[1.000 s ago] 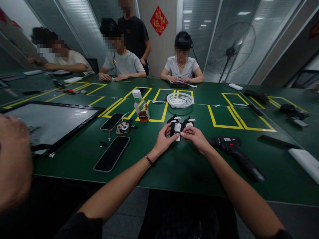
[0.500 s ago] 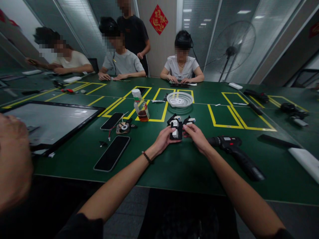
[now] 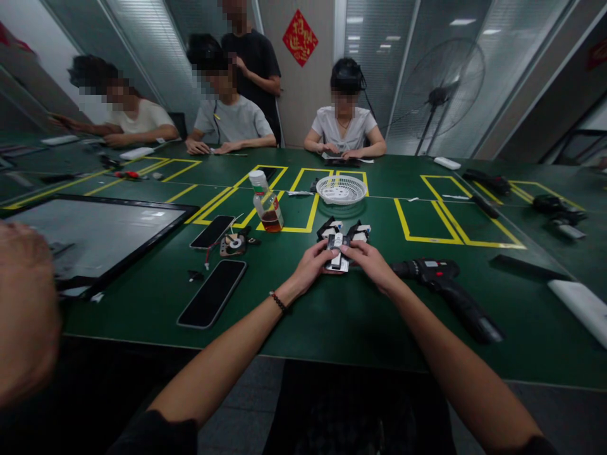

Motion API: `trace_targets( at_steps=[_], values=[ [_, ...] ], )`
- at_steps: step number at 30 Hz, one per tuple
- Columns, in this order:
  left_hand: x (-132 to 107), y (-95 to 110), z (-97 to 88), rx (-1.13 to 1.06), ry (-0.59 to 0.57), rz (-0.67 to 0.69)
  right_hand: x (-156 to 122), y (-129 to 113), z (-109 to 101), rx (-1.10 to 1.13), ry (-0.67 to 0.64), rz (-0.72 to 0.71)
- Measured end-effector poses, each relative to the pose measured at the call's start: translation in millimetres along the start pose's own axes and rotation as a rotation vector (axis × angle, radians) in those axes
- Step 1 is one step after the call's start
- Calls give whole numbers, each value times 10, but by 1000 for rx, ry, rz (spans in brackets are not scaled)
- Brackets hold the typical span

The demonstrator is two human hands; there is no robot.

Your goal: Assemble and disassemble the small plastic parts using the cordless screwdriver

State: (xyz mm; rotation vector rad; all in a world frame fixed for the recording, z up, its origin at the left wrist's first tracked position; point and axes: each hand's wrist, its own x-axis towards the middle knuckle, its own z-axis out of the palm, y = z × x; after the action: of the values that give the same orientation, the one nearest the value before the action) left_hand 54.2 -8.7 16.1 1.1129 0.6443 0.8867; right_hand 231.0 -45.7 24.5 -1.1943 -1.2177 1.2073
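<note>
Between both hands is a small black-and-white device (image 3: 337, 253), too small to tell its kind. My left hand (image 3: 310, 265) is closed on its left side, with the thumb on top. My right hand (image 3: 372, 265) grips it from the right, thumb and fingers pressed against its upper face. Just behind it lie small black-and-white parts (image 3: 329, 229) and similar parts (image 3: 361, 231), partly hidden by the hands. A black cordless drill (image 3: 439, 272) lies beside my right hand, its chuck close to the wrist.
A phone (image 3: 212, 294), a second phone (image 3: 211, 232) and a small wired part (image 3: 232, 244) lie to the left. Behind stand a bottle (image 3: 268, 212) and a white basket (image 3: 341, 189). A large framed panel (image 3: 123, 234) and another person's hand (image 3: 28, 303) are far left.
The held device has been turned and tilted, showing a different face. My right hand has moved left onto it, its thumb now near the left thumb. The person standing behind raised a hand.
</note>
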Motion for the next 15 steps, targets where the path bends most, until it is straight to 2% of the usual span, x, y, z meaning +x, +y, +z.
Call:
trace_targets(
  at_steps=[10, 15],
  values=[
    [-21, 36, 16, -80, -66, -20, -14, -37, -10, -52, 43, -82],
    [1, 27, -1, -94, -46, -42, -18, -32, 5, -51, 44, -93]
  ],
)
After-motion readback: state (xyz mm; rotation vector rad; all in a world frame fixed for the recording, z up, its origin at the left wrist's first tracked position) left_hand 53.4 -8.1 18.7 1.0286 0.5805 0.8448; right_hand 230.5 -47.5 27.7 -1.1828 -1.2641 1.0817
